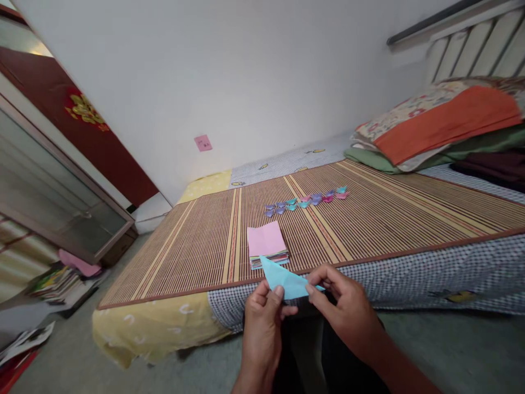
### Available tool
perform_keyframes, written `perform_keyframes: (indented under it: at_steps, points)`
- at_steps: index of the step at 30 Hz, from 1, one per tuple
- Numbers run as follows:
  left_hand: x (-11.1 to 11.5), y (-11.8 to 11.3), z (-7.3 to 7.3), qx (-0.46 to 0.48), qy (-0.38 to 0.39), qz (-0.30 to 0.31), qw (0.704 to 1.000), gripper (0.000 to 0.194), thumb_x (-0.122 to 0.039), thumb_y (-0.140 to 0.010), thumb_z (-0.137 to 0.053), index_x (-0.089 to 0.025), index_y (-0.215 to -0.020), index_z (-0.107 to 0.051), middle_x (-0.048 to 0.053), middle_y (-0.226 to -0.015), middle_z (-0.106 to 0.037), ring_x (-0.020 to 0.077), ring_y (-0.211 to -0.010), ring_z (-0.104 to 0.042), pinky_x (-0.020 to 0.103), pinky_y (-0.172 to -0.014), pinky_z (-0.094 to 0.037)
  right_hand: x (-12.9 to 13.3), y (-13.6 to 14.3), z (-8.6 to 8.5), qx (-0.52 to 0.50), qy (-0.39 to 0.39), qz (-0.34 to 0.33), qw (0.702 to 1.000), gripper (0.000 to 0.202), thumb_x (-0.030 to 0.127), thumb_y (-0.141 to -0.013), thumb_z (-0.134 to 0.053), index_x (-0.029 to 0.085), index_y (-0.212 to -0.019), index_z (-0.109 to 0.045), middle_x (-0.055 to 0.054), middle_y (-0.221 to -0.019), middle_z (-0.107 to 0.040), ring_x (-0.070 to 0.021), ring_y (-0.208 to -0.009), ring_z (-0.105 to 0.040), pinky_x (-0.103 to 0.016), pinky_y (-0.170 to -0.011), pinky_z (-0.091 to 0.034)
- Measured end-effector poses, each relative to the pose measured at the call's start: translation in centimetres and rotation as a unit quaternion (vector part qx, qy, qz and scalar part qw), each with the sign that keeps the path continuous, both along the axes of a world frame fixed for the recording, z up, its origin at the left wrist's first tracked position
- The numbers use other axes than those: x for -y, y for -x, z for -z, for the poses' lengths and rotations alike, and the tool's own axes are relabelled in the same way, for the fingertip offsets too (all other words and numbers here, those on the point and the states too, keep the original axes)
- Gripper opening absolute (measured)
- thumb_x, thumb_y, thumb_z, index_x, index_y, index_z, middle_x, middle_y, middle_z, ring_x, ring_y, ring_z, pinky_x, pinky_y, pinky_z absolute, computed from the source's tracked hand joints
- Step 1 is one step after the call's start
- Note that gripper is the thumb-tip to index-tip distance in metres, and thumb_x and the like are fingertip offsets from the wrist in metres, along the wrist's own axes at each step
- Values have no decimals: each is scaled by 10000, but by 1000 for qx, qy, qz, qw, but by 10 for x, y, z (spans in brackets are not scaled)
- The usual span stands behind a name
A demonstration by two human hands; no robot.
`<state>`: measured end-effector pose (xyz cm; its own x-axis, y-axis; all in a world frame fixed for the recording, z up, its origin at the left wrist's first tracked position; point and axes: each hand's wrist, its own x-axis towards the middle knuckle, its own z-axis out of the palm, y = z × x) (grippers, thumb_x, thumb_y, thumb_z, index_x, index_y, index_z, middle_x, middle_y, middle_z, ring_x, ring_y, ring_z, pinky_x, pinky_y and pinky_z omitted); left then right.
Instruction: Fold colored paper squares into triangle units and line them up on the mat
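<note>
A light blue sheet of paper (287, 282), folded into a triangle, is held between my two hands in front of the bed's edge. My left hand (266, 312) grips its lower left side, with the thumb lying on the front face. At the right corner my right hand (340, 298) pinches the paper between thumb and fingers. Just behind the paper lies a stack of coloured paper (266, 239) with a pink sheet on top. Farther back, small folded paper pieces (315, 198) in purple, blue and pink stand in two rows.
A striped bamboo mat (197, 246) covers the bed. Pillows and folded bedding (447, 126) are piled at the right. A pink paper (203, 143) is on the white wall. Books and papers (57, 287) sit low at the left by a glass-fronted cabinet (61, 175).
</note>
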<state>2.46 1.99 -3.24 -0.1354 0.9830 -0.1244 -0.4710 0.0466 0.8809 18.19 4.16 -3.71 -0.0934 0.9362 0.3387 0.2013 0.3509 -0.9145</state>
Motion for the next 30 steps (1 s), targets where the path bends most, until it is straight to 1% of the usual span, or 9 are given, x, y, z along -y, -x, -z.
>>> perform_keyframes:
  at_steps: [2, 5, 9, 15, 19, 23, 27, 28, 30]
  points:
    - [-3, 3, 2, 20, -5, -11, 1000, 279, -296, -736, -882, -146, -938, -762, 45, -887, -749, 146, -781, -686, 221, -646, -599, -1, -3, -2, 11, -9, -12, 1000, 127, 265, -904, -560, 214, -789, -576, 3, -721, -627, -176, -678, -628, -287, -650, -495]
    - [-6, 9, 5, 25, -23, 16, 999, 251, -277, -758, -873, -144, -938, -759, 45, -894, -747, 147, -809, -694, 254, -731, -620, -2, -10, -8, 16, -10, -25, 1000, 142, 267, -918, -570, 214, -787, -588, 8, -710, -622, -168, -676, -618, -281, -652, -485]
    - [-6, 17, 10, 6, -42, 74, 996, 238, -285, -798, -845, -138, -967, -764, 39, -846, -721, 133, -748, -678, 246, -694, -621, -2, -16, -12, -21, 9, -45, 999, 175, 321, -951, -591, 212, -815, -615, 12, -728, -620, -158, -698, -607, -270, -662, -478]
    - [-4, 16, 13, 3, -76, 152, 985, 212, -290, -853, -793, -135, -996, -767, 65, -866, -730, 150, -754, -682, 253, -692, -609, 1, -11, -17, -86, 92, -137, 983, 208, 379, -944, -622, 203, -834, -626, 17, -735, -617, -147, -704, -584, -259, -651, -469]
    - [-4, 15, 15, 32, -78, 170, 982, 169, -268, -858, -788, -148, -976, -769, 42, -803, -718, 127, -698, -672, 225, -669, -589, 4, -10, -22, -74, 118, -170, 976, 135, 314, -881, -690, 191, -871, -638, 23, -754, -607, -137, -722, -560, -242, -651, -458]
    - [-4, 16, 17, 43, -71, 174, 981, 180, -276, -841, -806, -144, -958, -770, 31, -789, -709, 104, -654, -655, 206, -646, -576, 7, -12, -26, -67, 127, -194, 970, 108, 278, -904, -641, 185, -848, -635, 28, -722, -601, -122, -679, -542, -231, -611, -428]
    - [-4, 16, 16, 5, -82, 178, 981, 209, -311, -868, -775, -147, -997, -761, 45, -815, -717, 132, -686, -669, 214, -634, -563, 8, -10, -28, -33, 108, -172, 979, 42, 216, -878, -619, 188, -858, -644, 27, -718, -600, -121, -666, -542, -229, -604, -431]
    - [-4, 16, 14, -12, -87, 180, 980, 216, -318, -881, -760, -147, -1013, -758, 56, -844, -725, 144, -714, -675, 219, -639, -560, 8, -9, -28, -15, 95, -150, 984, 67, 195, -852, -628, 191, -912, -658, 27, -731, -601, -125, -670, -546, -232, -612, -440]
    - [-4, 17, 12, -47, -95, 189, 976, 215, -320, -906, -729, -146, -1032, -750, 74, -902, -735, 157, -755, -677, 226, -655, -552, 8, -6, -26, 23, 64, -108, 992, 280, 163, -805, -636, 200, -1080, -671, 36, -736, -584, -127, -648, -542, -237, -612, -452]
